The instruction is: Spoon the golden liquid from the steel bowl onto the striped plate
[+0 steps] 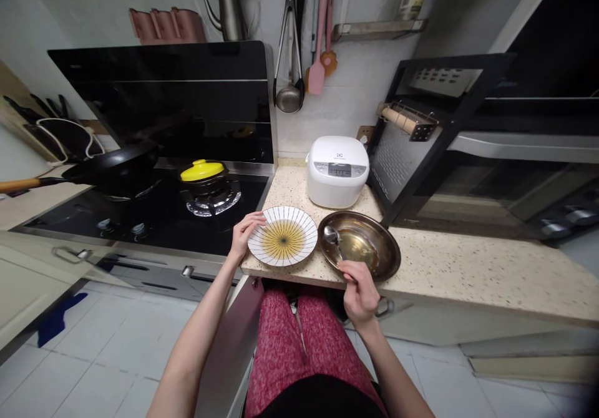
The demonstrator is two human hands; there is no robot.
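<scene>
My left hand [245, 231] grips the left rim of a round plate [283, 241], its fingers together over the edge. The plate has a white rim with dark radiating lines and a yellow centre, and it rests on the counter. My right hand [361, 291] is closed around the handle of a metal spoon [332, 236]. The spoon's bowl is over the left side of a wide metal basin [374, 243]; whether it touches the basin I cannot tell. A little clear liquid seems to lie in the basin, which stands close to the plate's right side.
Behind the basin stands a white rice cooker [337, 174]. To the left, the stove [168, 231] bears a yellow-lidded pot [203, 174] and a black wok [116, 165]. An oven [505, 187] is at right. Below the counter, a cabinet door [229, 355] stands open beside my legs.
</scene>
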